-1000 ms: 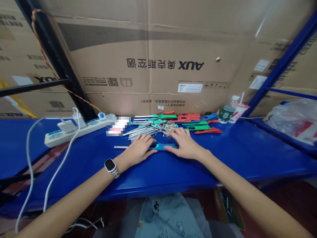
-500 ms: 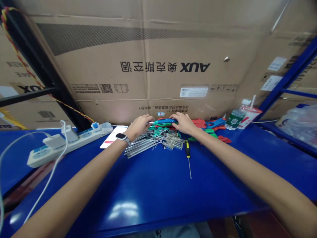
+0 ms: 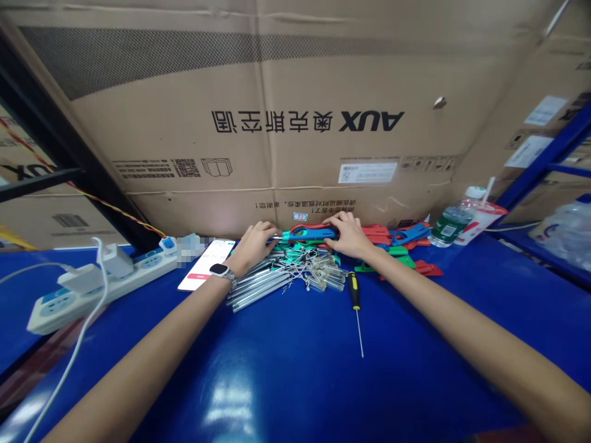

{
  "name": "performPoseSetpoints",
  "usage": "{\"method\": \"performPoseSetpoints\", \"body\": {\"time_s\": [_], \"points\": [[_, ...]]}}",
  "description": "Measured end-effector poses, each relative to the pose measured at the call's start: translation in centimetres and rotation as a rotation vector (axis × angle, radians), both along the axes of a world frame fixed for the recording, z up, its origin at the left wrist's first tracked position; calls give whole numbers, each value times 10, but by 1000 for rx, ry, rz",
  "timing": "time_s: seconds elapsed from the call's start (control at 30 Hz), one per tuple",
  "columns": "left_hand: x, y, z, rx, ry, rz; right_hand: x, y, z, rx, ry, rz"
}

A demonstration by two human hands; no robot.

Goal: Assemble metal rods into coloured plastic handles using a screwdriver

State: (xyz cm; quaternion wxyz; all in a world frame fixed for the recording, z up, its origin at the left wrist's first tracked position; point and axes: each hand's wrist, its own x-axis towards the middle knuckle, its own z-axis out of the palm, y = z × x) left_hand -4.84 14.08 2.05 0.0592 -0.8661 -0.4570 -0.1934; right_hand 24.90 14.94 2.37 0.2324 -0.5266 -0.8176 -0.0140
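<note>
A long blue utility lighter (image 3: 318, 234) lies crosswise near the cardboard wall, its metal tube pointing left. My left hand (image 3: 253, 247), with a watch on its wrist, has closed its fingers around the tube end. At the handle end, my right hand (image 3: 348, 235) has its thumb and fingers curled on the blue casing. Just below lies a pile of loose lighter parts: metal tubes (image 3: 261, 286), clear fuel tanks (image 3: 327, 274) and thin white wires (image 3: 300, 267). Red casings (image 3: 376, 234) and a green casing (image 3: 401, 261) lie right of my right hand.
A black and yellow screwdriver (image 3: 354, 292) lies on the blue table (image 3: 295, 369). A phone (image 3: 203, 271) and a power strip (image 3: 124, 280) with cables are at left. A bottle (image 3: 450, 223) and a cup (image 3: 480, 223) stand at right. Cardboard (image 3: 295, 74) rises behind.
The view has moved closer and shifted slightly. Both hands stay at the two ends of the blue lighter, whose blue side with the trigger opening now shows more fully.
</note>
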Motion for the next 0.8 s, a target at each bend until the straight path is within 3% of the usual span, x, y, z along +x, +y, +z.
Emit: {"method": "performPoseSetpoints", "body": {"time_s": [0.27, 0.5, 0.67, 0.8], "points": [[9, -9, 4, -7, 50, -7, 14, -19, -3, 68, -34, -50], [12, -14, 12, -4, -30, -31, 61, -31, -2, 49, -4, -158], [73, -15, 27, 31, -103, -204, 78, -41, 3, -22, -65, -139], [135, -10, 27, -44, 125, -286, 70, -46, 0, -29, -195, -96]]}}
